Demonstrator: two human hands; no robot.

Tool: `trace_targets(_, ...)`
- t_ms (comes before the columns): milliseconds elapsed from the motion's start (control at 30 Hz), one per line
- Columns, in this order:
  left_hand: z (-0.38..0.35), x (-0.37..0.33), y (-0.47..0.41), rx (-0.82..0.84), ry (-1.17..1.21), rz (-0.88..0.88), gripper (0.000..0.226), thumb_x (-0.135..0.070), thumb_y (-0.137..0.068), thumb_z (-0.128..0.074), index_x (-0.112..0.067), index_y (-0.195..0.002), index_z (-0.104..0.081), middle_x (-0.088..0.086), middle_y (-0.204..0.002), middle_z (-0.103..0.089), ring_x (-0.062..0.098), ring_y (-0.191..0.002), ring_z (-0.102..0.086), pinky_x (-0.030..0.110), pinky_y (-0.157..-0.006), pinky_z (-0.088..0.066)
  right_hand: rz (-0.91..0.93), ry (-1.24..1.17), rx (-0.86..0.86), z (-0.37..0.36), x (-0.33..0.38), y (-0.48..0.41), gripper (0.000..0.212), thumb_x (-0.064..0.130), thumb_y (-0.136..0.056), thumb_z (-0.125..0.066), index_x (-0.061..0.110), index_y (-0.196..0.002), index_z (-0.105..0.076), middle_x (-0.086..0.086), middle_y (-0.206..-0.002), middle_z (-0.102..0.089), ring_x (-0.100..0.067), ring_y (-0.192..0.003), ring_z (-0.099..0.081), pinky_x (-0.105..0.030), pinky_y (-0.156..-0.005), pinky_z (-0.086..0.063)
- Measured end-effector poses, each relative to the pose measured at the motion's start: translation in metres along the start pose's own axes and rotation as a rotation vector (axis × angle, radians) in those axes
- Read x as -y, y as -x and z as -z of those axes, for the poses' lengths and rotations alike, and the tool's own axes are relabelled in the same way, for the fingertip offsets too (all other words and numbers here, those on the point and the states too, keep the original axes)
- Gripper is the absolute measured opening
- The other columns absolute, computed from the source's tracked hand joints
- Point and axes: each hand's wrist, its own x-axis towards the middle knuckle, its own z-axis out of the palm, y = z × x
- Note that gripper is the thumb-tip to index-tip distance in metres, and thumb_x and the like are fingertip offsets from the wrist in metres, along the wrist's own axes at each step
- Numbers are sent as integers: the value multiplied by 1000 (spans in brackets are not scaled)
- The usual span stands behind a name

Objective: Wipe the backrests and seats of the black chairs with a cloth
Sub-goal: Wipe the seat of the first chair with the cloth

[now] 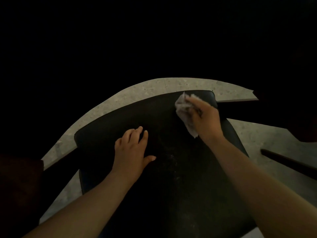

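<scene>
Head view: crumpled cloth (184, 111), smooth black seat (123, 115).

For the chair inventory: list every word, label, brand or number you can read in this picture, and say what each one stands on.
None can be read. No text, label or number shows on the black chair, the cloth held in the right hand, the left hand or the speckled floor. The rest of the frame is too dark to tell.
</scene>
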Motion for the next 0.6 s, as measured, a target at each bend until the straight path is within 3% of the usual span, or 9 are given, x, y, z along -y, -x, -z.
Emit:
trace_targets(67, -1, 1, 0, 5, 3, -5, 84, -60, -91, -49, -26, -155, -8, 0, -162, -2, 22, -148, -3, 41, -117, -18, -18, 65, -76, -4, -1, -26, 36, 16, -100, -49, 19, -136, -54, 4, -131, -55, -4, -117, -51, -6, -96, -36)
trace_targets(167, -1, 1, 0, 24, -8, -1, 84, -60, -92, -48, -26, -155, -4, 0, -161, 2, 23, -148, -1, 42, -118, -17, -65, 219, -29, -23, 0, -50, 47, 30, -97, -55, 17, -141, -47, -3, -140, -52, -18, -129, -46, -35, -109, -37)
trace_targets(200, -2, 1, -1, 26, -10, 1, 84, -60, -92, -48, -26, -155, -4, 0, -161, 2, 23, -148, 0, 42, -118, -17, -63, 268, -36, -30, 1, -51, 47, 32, -96, -56, 18, -140, -48, -2, -140, -52, -19, -130, -44, -38, -111, -35)
trace_targets(333, -2, 1, -1, 23, -8, 2, 84, -59, -91, -50, -26, -155, -6, 0, -161, 0, 23, -148, -2, 43, -118, -17, 38, 250, -54, -41, 8, -24, 36, 16, -96, -55, 21, -131, -58, 2, -139, -54, -16, -131, -43, -26, -109, -29)
trace_targets(467, 0, 0, 0, 12, 9, -6, 83, -58, -91, -51, -25, -155, -8, 1, -161, -1, 23, -148, -3, 43, -119, -19, -5, -49, 157, -16, 12, 1, 27, 6, -95, -56, 19, -116, -67, 11, -115, -63, 13, -101, -57, -11, -92, -47)
trace_targets(533, 0, 1, 1, 9, 11, -10, 83, -58, -91, -50, -25, -155, -8, 1, -161, -1, 23, -148, -3, 42, -119, -19, 1, -33, 152, -5, 8, 10, 27, 8, -97, -55, 23, -116, -67, 11, -115, -63, 11, -98, -58, -9, -91, -47)
trace_targets(600, -1, 2, 1, 10, 10, -14, 83, -58, -92, -49, -25, -155, -7, 1, -162, 0, 23, -148, -2, 42, -119, -18, -15, -41, 40, -1, 5, 6, 29, 13, -98, -54, 25, -122, -65, 6, -125, -61, 5, -105, -55, -3, -88, -43)
